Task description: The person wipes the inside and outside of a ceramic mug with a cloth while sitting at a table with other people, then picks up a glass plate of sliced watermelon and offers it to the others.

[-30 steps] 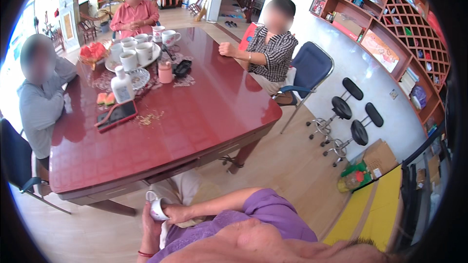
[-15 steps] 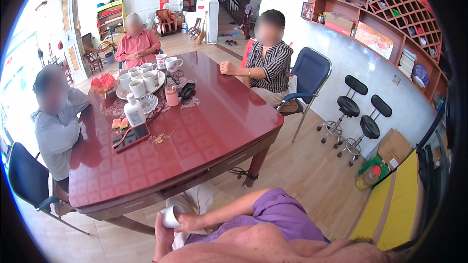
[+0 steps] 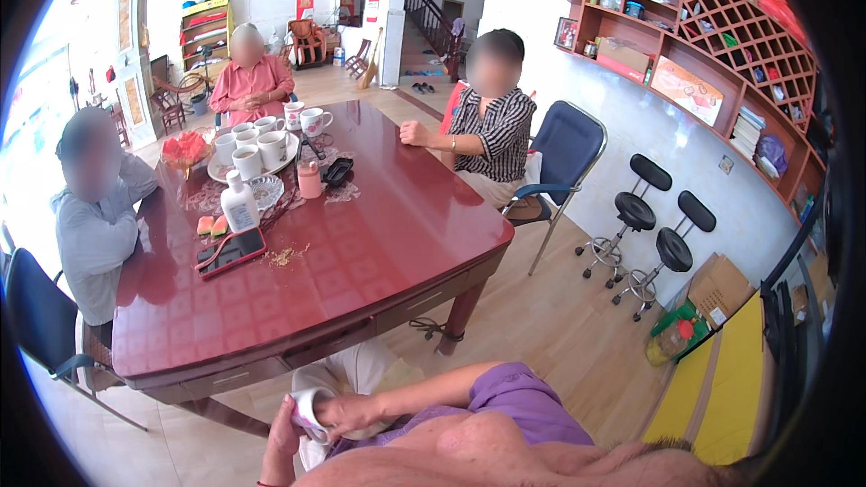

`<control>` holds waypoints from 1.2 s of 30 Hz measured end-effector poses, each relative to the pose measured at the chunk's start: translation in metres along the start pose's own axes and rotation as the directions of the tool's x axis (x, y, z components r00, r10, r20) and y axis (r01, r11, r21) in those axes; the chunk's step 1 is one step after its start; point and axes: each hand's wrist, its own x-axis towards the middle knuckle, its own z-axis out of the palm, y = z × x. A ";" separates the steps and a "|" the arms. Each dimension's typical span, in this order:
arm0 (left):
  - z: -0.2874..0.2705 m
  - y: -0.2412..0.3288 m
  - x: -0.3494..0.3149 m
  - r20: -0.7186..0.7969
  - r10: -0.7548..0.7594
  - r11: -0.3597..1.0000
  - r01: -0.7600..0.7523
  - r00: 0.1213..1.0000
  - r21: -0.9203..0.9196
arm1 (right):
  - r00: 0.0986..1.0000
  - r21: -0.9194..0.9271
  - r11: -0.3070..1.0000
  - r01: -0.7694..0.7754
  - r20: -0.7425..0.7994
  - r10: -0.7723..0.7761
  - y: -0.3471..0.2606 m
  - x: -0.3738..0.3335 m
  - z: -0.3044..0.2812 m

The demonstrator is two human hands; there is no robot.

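Low in front of my lap, below the table's near edge, is a white cup (image 3: 305, 403) with some pinkish marking on its side. My left hand (image 3: 283, 430) wraps round it from the left. From the right, my right hand (image 3: 350, 413) is closed at the cup's mouth, its fingers partly inside the rim; their tips are hidden. The cup lies tilted, its opening toward my right hand. Both hands stay off the dark red table (image 3: 361, 243).
On the table are a tray of white mugs (image 3: 245, 160), a white bottle (image 3: 240, 203), a phone (image 3: 231, 252), watermelon pieces (image 3: 212, 225), a pink bottle (image 3: 309, 180) and crumbs (image 3: 286, 257). Three people sit around it. Black stools (image 3: 636, 212) stand by the right wall.
The cup has turned in my hands, so its rim and mouth show more. My right hand's fingers have moved into the opening. The whole view has shifted slightly.
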 end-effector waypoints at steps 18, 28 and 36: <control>0.004 -0.016 0.008 0.053 -0.337 0.857 0.330 0.940 -0.395 | 0.998 -0.310 0.949 0.060 -0.002 -0.063 0.035 -0.004 0.028; 0.026 -0.004 0.003 -0.120 -0.259 0.929 0.213 0.958 -0.303 | 0.866 -0.178 0.877 -0.447 0.161 0.474 0.007 0.001 0.006; 0.027 -0.004 -0.016 -0.160 -0.104 0.981 0.074 0.982 -0.182 | 0.908 0.606 0.679 -0.415 0.224 0.355 0.004 -0.001 0.011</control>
